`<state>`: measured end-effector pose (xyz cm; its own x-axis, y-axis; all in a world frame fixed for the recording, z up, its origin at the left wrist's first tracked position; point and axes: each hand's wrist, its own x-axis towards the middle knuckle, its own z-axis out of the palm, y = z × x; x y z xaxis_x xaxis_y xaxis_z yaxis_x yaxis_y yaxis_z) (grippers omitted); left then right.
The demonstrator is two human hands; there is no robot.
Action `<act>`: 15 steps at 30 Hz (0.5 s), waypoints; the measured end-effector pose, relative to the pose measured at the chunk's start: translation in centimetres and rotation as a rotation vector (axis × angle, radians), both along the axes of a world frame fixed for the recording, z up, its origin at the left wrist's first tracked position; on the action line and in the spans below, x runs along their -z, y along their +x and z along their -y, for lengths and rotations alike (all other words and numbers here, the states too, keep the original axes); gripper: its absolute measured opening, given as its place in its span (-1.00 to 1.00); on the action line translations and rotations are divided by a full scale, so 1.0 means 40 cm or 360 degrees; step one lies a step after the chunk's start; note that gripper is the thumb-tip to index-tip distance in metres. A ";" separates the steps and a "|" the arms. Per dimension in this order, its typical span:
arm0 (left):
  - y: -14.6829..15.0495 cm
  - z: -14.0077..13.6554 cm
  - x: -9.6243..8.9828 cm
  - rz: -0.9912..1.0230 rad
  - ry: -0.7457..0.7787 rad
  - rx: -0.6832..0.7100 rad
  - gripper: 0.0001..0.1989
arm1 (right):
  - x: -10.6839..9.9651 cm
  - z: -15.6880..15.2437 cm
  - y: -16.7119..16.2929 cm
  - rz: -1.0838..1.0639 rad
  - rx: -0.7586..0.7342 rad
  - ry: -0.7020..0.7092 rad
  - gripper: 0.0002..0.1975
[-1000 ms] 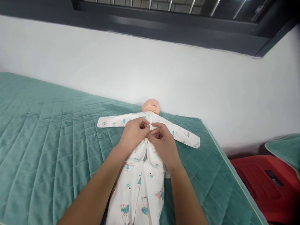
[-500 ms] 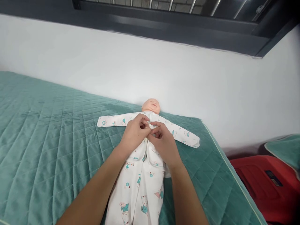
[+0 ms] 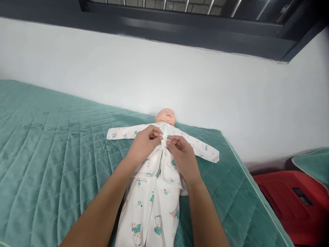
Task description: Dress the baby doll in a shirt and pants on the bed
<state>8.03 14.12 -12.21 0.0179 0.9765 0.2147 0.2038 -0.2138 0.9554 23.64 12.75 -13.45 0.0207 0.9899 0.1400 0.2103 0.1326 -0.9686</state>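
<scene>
A baby doll [image 3: 165, 116] lies face up, its head close to the wall. It wears a white printed baby shirt [image 3: 171, 168], both sleeves stretched out sideways, and white printed trousers [image 3: 164, 202]. My left hand [image 3: 144, 142] pinches one front edge of the shirt at chest height. Facing it, my right hand [image 3: 183, 156] pinches the other front edge, fingers curled. A small pale button [image 3: 163, 138] shows between the fingertips, and another button [image 3: 159, 152] sits lower down. Below the hands, the shirt's front edges hang slightly apart. My fingers partly cover the chest.
A green quilted cover [image 3: 64, 154] spreads under the doll, its piped edge running down on the right. Behind stands a white wall [image 3: 205, 92] below a dark window frame [image 3: 180, 31]. At the lower right is a red plastic object [image 3: 285, 202], with green fabric [image 3: 313, 164] beside it.
My fingertips have drawn slightly apart, so a button now shows between them. The shirt's lower front lies flatter and more open to view. The doll has stayed in place.
</scene>
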 end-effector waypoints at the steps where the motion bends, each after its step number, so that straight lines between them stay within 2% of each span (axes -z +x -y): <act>1: 0.000 -0.001 -0.001 -0.0069 0.0009 -0.0026 -0.88 | 0.000 0.000 0.000 0.0033 0.0012 0.0014 -0.81; 7: 0.003 0.000 -0.003 -0.0379 0.0189 -0.0074 -0.88 | 0.007 0.001 0.000 0.0089 0.0034 0.0053 -0.79; 15: 0.000 -0.001 0.000 -0.0495 0.0247 -0.0082 -0.87 | -0.004 -0.028 -0.011 0.0291 0.0143 0.0037 -0.84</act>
